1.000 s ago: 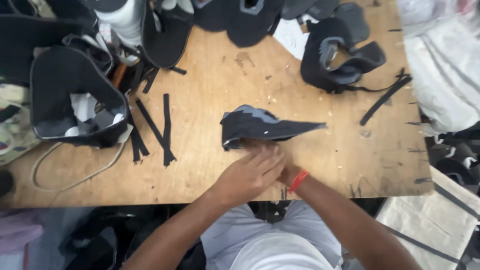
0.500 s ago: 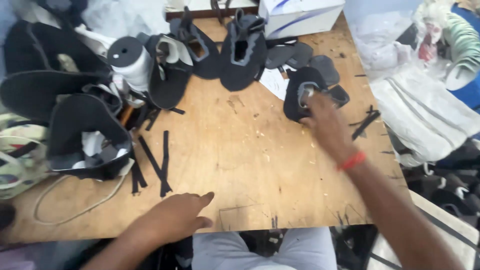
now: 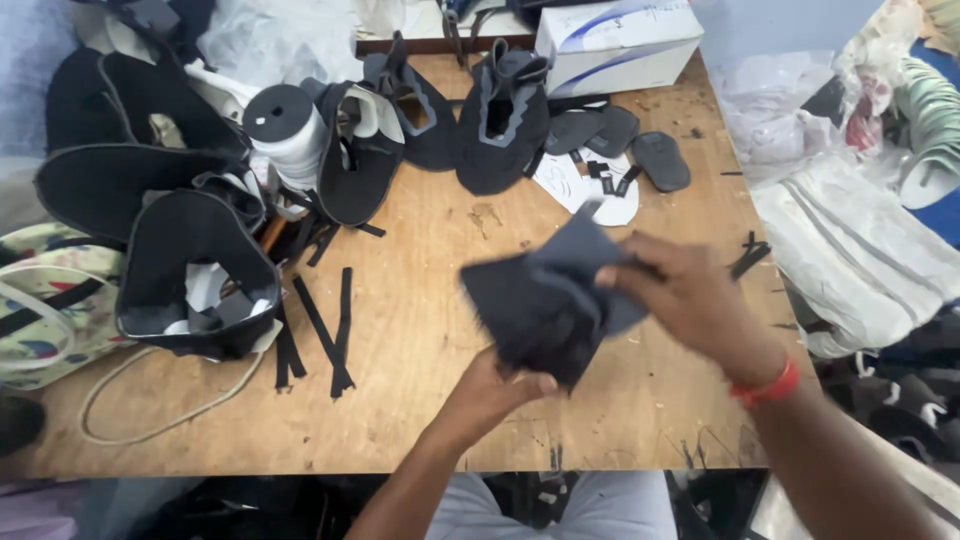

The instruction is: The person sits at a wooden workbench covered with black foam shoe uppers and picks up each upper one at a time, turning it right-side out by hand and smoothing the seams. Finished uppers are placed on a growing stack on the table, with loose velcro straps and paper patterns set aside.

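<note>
Dark grey fabric, a floppy shoe-upper piece (image 3: 550, 300), hangs in the air above the wooden surface (image 3: 430, 300), pinched between both hands. The left hand (image 3: 490, 395) closes its grip on the lower edge from beneath; the right hand (image 3: 690, 300) clasps the upper right side. Its long axis seems to slant up-right, though motion blur softens it.

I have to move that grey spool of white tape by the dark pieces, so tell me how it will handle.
The spool of white tape stands on end, so a push would probably slide it; tipped over, its round shape could roll. It looks thickly wound, likely fairly heavy. Dark cut pieces crowd it, so lifting straight up seems easier.
</note>
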